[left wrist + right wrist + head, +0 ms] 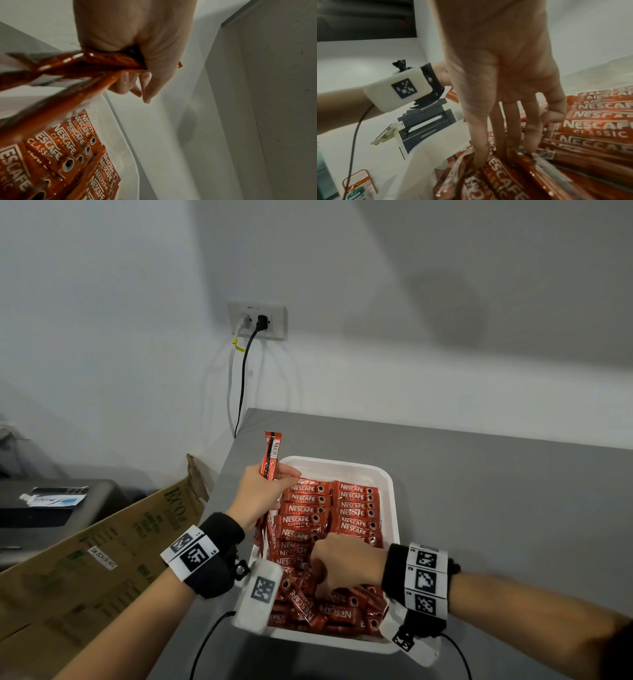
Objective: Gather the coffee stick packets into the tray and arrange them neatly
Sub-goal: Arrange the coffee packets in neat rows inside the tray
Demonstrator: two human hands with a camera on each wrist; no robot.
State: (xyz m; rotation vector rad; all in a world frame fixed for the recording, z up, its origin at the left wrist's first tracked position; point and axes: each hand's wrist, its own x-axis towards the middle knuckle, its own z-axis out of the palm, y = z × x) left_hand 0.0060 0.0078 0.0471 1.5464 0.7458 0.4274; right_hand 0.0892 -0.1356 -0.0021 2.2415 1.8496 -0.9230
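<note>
packets [329, 508] in tray [388, 501], left hand [260, 491] gripping maybe 2

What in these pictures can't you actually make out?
- How many packets the left hand grips: head view hides them behind the fingers, left wrist view blurs them.
- Whether the right hand pinches a packet: fingertips buried among packets.
- Tray floor: covered by packets.
</note>
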